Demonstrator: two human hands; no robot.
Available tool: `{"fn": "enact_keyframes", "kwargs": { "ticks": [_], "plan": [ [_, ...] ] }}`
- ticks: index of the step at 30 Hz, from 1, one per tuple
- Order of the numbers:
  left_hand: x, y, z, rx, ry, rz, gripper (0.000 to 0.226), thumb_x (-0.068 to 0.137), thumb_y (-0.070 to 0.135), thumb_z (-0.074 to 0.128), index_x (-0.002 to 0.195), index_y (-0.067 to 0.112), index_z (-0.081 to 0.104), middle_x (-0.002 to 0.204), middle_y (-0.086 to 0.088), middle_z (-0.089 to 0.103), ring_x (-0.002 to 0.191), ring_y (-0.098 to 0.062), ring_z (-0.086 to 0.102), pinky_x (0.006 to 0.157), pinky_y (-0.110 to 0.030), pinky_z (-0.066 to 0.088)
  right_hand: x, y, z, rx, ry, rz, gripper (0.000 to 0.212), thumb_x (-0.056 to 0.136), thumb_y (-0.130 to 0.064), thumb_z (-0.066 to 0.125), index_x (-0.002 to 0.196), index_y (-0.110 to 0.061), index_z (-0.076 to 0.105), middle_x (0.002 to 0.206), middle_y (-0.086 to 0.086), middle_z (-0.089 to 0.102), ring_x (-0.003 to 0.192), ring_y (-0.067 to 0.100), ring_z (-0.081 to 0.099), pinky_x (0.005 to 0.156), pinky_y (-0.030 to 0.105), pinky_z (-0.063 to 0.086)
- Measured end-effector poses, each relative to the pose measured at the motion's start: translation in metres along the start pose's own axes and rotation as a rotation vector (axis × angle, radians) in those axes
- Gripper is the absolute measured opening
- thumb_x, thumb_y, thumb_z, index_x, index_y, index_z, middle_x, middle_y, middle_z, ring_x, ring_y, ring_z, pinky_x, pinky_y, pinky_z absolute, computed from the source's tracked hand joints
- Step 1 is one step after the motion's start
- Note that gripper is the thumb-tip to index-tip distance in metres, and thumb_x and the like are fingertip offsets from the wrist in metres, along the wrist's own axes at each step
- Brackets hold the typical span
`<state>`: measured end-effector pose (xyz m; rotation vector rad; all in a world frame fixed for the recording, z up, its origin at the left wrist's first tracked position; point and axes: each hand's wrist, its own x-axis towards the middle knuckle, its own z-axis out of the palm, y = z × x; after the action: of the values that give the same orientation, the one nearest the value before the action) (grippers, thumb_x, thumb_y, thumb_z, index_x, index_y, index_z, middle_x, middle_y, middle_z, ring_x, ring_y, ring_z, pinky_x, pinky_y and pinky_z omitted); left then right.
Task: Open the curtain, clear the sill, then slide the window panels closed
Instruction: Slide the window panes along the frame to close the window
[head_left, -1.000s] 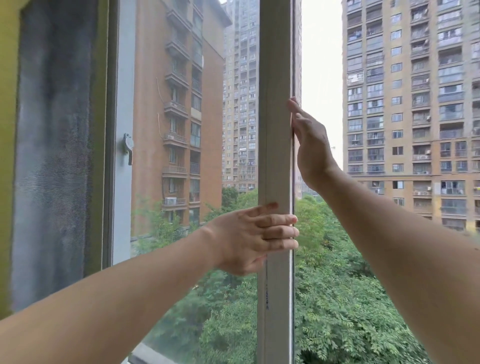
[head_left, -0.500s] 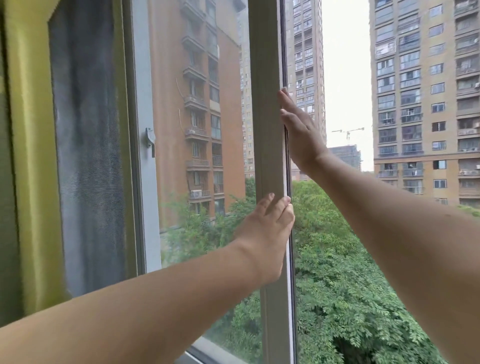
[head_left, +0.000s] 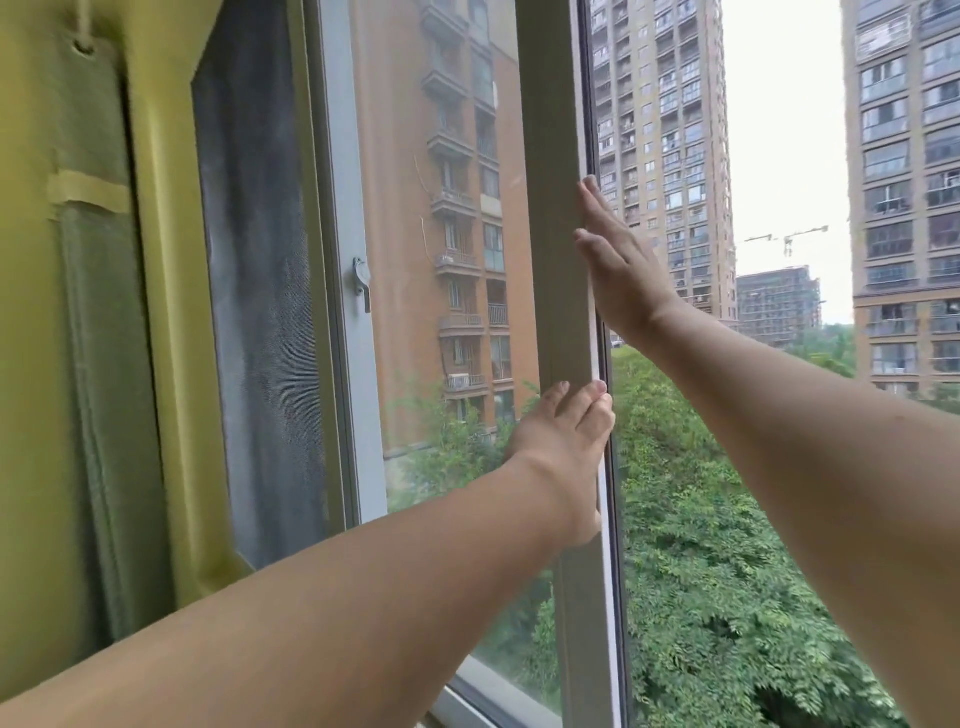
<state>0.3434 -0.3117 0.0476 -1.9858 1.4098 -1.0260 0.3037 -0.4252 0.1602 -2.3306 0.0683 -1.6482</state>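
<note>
A sliding window panel with a white vertical frame bar stands in the middle of the view. My right hand lies flat with straight fingers against the bar's right edge, high up. Lower down, my left hand presses on the same bar with its fingers pointing up. To the right of the bar the window stands open onto trees and tower blocks. The yellow-green curtain is drawn aside at the far left. The sill is hidden below my arms.
A second white frame bar with a latch handle stands left of the glass pane. Beyond it hangs a grey mesh screen. The bottom window rail shows under my left forearm.
The view has swung left, bringing more curtain into sight. My left hand turned from fingers wrapped sideways over the bar to fingers pointing up along it. My right hand stays on the bar's edge.
</note>
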Motion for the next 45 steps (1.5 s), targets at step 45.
{"fn": "enact_keyframes", "kwargs": {
  "ticks": [45],
  "plan": [
    [0.018,-0.083,0.094,-0.044,-0.156,-0.017,0.089,0.089,0.037,0.046,0.154,0.01,-0.01,0.161,-0.006,-0.02,0.146,-0.019,-0.025,0.12,-0.043,-0.005,0.032,0.027,0.129,0.068,-0.103,-0.02,0.054,0.103,-0.022,0.032,0.155,-0.015,0.018,0.165,0.001,0.009,0.151,0.01,0.009,0.112,0.016,0.006]
  ]
}}
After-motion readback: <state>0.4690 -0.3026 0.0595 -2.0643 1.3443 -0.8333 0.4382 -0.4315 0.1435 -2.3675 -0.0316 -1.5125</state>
